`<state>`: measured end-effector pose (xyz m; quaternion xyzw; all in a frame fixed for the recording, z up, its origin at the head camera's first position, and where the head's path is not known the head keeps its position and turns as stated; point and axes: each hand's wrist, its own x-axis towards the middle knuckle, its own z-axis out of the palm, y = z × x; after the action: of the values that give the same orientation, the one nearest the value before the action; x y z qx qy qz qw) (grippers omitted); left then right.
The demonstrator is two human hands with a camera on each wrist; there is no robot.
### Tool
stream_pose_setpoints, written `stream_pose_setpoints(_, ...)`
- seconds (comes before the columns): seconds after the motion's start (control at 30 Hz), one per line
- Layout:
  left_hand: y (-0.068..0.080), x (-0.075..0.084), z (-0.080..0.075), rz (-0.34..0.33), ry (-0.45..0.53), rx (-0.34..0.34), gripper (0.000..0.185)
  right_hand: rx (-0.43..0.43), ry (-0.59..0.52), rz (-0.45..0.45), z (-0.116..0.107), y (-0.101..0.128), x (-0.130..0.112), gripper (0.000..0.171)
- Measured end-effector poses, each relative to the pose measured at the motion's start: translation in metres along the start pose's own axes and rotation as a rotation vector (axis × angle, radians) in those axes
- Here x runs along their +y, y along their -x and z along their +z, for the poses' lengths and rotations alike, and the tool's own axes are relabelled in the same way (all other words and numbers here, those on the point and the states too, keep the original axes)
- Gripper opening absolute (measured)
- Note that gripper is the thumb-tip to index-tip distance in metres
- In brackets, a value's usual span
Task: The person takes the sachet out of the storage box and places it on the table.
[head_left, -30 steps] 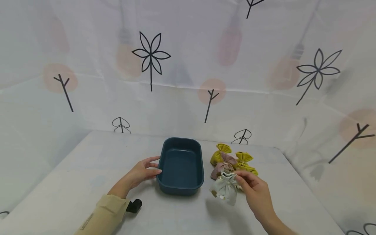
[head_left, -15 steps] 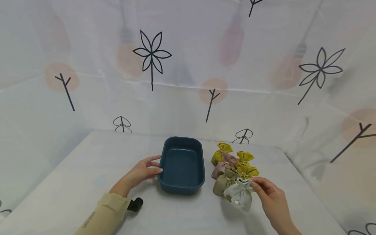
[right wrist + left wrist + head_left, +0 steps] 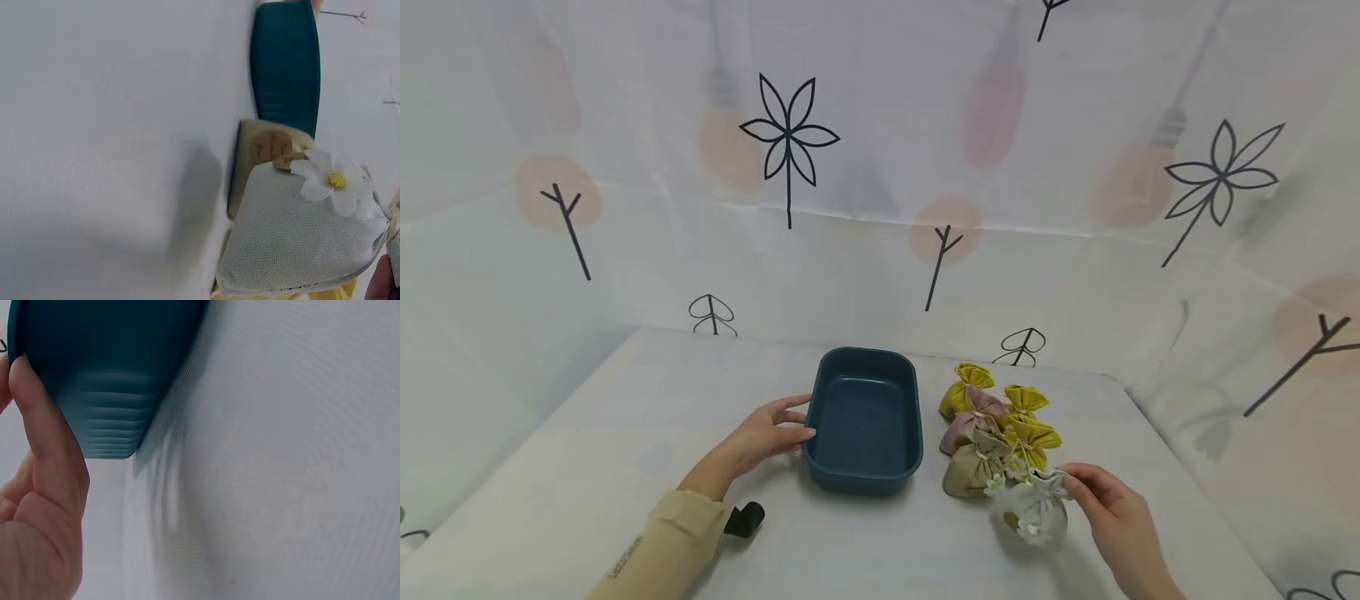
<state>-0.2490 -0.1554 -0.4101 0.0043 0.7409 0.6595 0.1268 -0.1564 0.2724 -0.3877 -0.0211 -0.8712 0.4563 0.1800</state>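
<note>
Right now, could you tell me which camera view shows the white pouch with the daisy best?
The right wrist view: the white pouch fills it, mesh and daisy sharp. The head view shows it small, pinched at the neck by the right hand. The left wrist view misses it.

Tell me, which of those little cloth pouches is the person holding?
The pale grey-white pouch with white daisies, nearest the camera. The right hand pinches its gathered top; the yellow, pink and beige pouches sit untouched behind it.

Bright, even, diffuse light, soft faint shadows, wide-angle bending at head-view edges, wrist views soft and moiré-rippled
</note>
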Motion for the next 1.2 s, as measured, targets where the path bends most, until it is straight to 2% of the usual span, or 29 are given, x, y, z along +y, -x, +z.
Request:
stream_pose_setpoints(0.3,-0.001,-0.001,0.000,0.006,0.007,-0.002,0.072,0.010,0.039,0.027,0.004,-0.016,0.032,0.033)
stream_pose_setpoints(0.53,-0.002,-0.002,0.001,-0.005,0.016,0.001,0.073,0.023,0.037,0.022,0.013,-0.024,0.034,0.030)
stream_pose_setpoints(0.73,-0.001,-0.002,0.000,0.006,0.015,-0.013,0.073,0.048,0.060,0.014,0.022,-0.042,0.078,0.040)
stream_pose_setpoints(0.9,-0.001,-0.002,-0.001,0.007,0.013,0.001,0.071,0.032,0.017,0.039,0.022,-0.049,0.090,0.043)
stream_pose_setpoints(1.0,-0.001,-0.002,-0.001,0.001,0.018,0.025,0.070,0.028,0.005,0.072,0.021,-0.047,0.085,0.048)
stream_pose_setpoints(1.2,0.004,0.000,0.002,0.011,0.000,0.048,0.067,-0.036,-0.084,0.150,0.006,-0.039,0.045,0.049)
